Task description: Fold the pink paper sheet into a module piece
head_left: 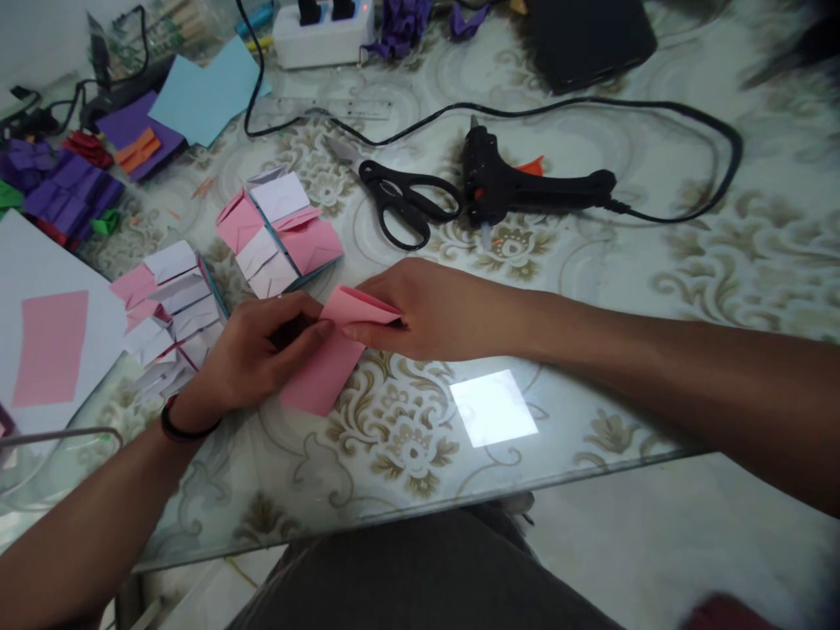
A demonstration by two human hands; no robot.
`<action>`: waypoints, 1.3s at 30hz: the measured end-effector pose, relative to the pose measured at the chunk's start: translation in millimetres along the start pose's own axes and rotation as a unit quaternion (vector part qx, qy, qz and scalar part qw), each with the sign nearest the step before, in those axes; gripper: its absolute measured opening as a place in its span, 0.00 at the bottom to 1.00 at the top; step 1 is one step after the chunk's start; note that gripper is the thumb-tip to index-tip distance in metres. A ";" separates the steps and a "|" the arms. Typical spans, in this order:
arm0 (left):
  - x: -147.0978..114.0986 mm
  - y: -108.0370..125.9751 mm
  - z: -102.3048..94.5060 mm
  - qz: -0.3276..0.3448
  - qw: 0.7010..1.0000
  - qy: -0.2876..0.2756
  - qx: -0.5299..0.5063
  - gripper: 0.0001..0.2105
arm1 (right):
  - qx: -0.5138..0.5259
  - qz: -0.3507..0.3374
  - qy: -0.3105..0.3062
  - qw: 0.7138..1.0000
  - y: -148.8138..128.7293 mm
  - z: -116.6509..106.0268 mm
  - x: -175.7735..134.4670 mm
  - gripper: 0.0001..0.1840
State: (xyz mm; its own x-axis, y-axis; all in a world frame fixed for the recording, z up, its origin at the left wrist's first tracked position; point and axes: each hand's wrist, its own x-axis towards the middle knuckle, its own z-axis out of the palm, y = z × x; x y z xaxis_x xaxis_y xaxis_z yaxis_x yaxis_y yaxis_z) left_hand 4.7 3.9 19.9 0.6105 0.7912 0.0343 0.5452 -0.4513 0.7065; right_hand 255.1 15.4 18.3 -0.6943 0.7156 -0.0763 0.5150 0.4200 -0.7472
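Note:
A strip of pink paper (324, 376) is between my two hands, its upper end folded over and its lower end hanging toward the table. My left hand (266, 350) pinches it at the fold with thumb and fingers. From the other side my right hand (420, 311) grips the folded end, thumb underneath, its fingertips partly hidden by the paper. Just beyond my hands lies a pink and white folded-paper piece (282, 232). A second pink and white folded-paper piece (174, 311) lies beside my left wrist.
Black-handled scissors (410, 201) and a black glue gun (492, 175) with a looping cord lie past my right hand. A white power strip (324, 35) stands at the back. Purple folded paper (72, 192) and a white sheet (98, 324) are at left. The glass tabletop's edge (420, 512) runs before my lap.

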 end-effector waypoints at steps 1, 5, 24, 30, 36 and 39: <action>-0.1 -0.1 0.1 -0.002 1.000 -0.001 -0.002 0.10 | -0.001 0.002 -0.001 1.000 -0.6 -0.2 0.1 0.16; 0.0 0.4 0.5 -0.010 1.000 0.000 -0.005 0.11 | 0.001 0.004 -0.001 1.000 -1.1 -0.1 0.2 0.17; 0.9 0.2 1.1 -0.007 1.000 0.000 -0.018 0.10 | 0.005 0.008 -0.010 1.000 -0.5 -0.8 0.9 0.17; 0.2 1.4 0.2 -0.014 1.000 0.003 -0.001 0.09 | 0.011 0.006 -0.010 1.000 -1.1 -1.9 0.5 0.17; 1.5 2.6 0.3 -0.006 1.000 0.004 -0.009 0.10 | 0.004 0.001 -0.009 1.000 -0.3 -1.5 0.1 0.17; 2.3 3.7 -0.2 -0.001 1.000 0.002 -0.003 0.11 | 0.007 0.001 -0.008 1.000 -0.5 -1.4 -0.2 0.16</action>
State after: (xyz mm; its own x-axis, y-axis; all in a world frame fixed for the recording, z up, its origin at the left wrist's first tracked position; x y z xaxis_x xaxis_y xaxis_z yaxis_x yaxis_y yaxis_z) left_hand 8.0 4.1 22.8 0.6075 0.7934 0.0366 0.5422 -0.4480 0.7109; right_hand 255.7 15.8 19.7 -0.7010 0.7077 -0.0885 0.5093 0.4098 -0.7567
